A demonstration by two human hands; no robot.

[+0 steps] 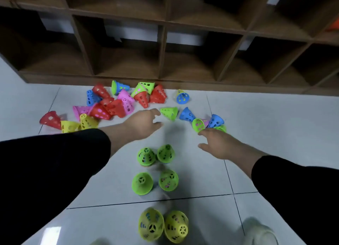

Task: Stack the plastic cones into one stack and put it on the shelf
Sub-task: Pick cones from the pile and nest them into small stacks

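**Both hands over scattered cones, floor in front of shelf**

Left hand (pixel 145 122) reaches forward, fingers spread and loose, holding nothing; fingertips just beside a lime green cone (pixel 169 113) lying on its side. Right hand (pixel 220 143) also spread wide, holding nothing, fingertips near a small cluster of green, blue and pink cones (pixel 209 122).

A mixed pile of red, pink, blue, yellow and green cones (pixel 113 105) lies on the tiled floor (pixel 275 120) near the foot of the wooden shelf (pixel 163 42). One blue cone (pixel 182 97) stands apart. Nearer the person: four green cones (pixel 156 168) in two pairs, then two yellow cones (pixel 163 226). Frame is motion-blurred. Black sleeves on both arms.
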